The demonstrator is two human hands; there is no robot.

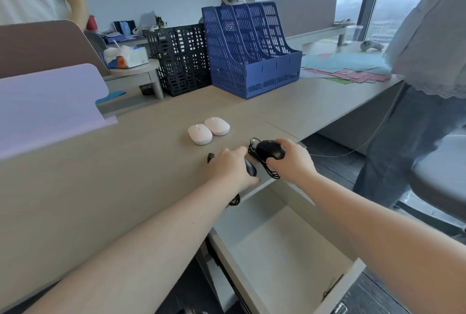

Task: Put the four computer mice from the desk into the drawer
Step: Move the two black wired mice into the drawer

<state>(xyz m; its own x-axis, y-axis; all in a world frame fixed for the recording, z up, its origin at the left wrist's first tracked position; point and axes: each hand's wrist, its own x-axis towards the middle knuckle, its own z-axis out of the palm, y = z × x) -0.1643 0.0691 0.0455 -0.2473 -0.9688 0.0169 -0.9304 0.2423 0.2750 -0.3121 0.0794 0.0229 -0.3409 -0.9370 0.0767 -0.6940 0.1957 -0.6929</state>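
The drawer (282, 245) stood pulled open and empty below the bench (126, 162) edge, with all four mice on the bench above it. The two black wired mice, judged light and rigid with limp trailing cables, were held at the edge: the right hand (290, 160) fingers were closed over one black mouse (271, 149), the left hand (230, 166) fingers over the other (250, 168). The two pink mice (208, 130), judged smooth and cordless, lay side by side further back, best gripped across the flanks.

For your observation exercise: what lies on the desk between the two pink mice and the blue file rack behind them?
Nothing. In the head view, the stretch of desk between the pink mice and the blue file rack is bare.
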